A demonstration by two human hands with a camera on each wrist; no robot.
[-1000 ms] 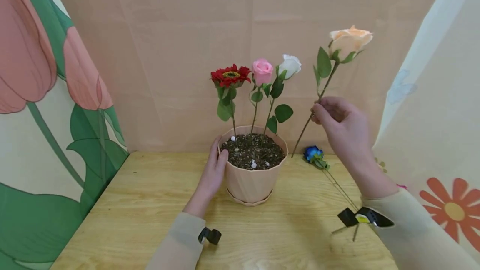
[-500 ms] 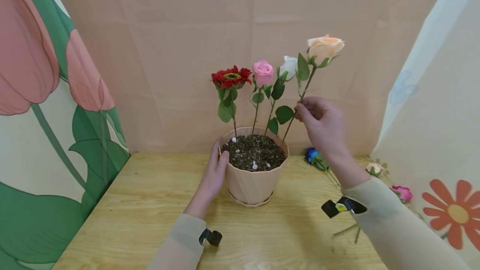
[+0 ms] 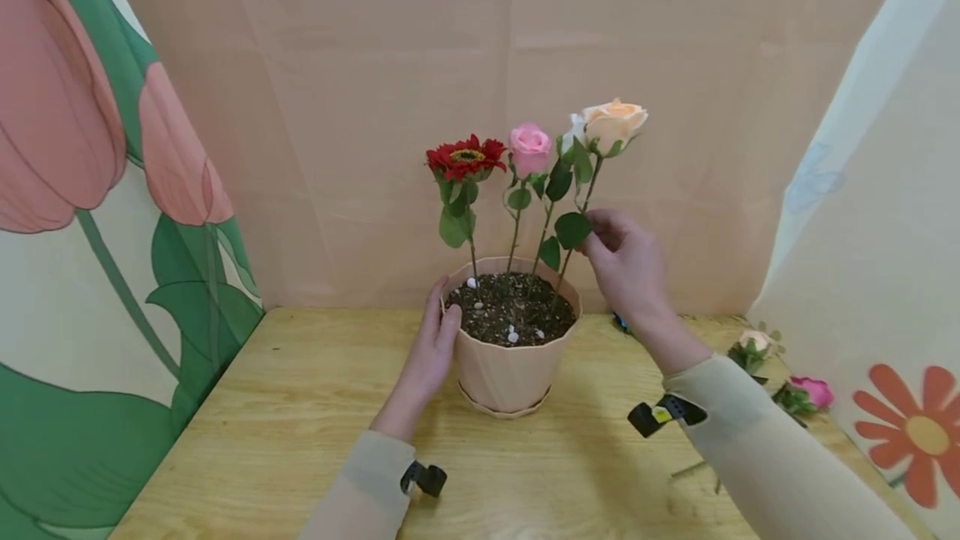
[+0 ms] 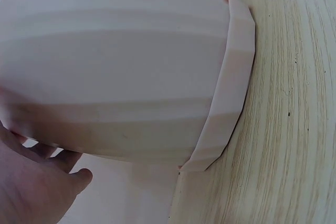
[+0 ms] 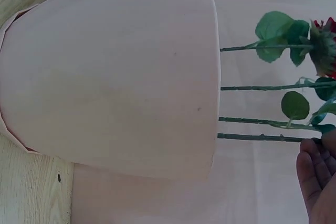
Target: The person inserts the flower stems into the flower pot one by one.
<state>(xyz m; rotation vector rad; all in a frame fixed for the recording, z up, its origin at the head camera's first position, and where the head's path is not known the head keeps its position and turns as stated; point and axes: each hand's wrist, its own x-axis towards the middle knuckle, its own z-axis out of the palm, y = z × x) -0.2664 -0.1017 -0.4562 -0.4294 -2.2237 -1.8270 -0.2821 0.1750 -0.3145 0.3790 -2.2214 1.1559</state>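
Observation:
A pale pink flowerpot [image 3: 510, 369] filled with dark soil [image 3: 517, 307] stands on its saucer. My left hand [image 3: 431, 340] holds the pot's left side, thumb at the rim and fingers round behind; the pot's wall [image 4: 115, 61] fills much of the left wrist view. With thumb and fingertips my right hand [image 3: 633, 265] pinches the stem of a peach rose [image 3: 615, 125], whose lower end is in the soil at the right. A red daisy-like flower [image 3: 467, 158], a pink rose [image 3: 529, 148] and a white rose [image 3: 573, 132], partly hidden behind the peach bloom, stand upright beside it.
To the right on the wooden table [image 3: 322, 407] lie a cream rose [image 3: 756, 342] and a magenta rose [image 3: 813, 392], partly covered by the right sleeve. A blue flower [image 3: 621, 322] shows just behind the right wrist. A plain pink backdrop [image 3: 375, 107] hangs behind the pot.
My right hand has brought the peach rose left and down, from beside the pot to its stem standing in the soil. The left hand has stayed on the pot.

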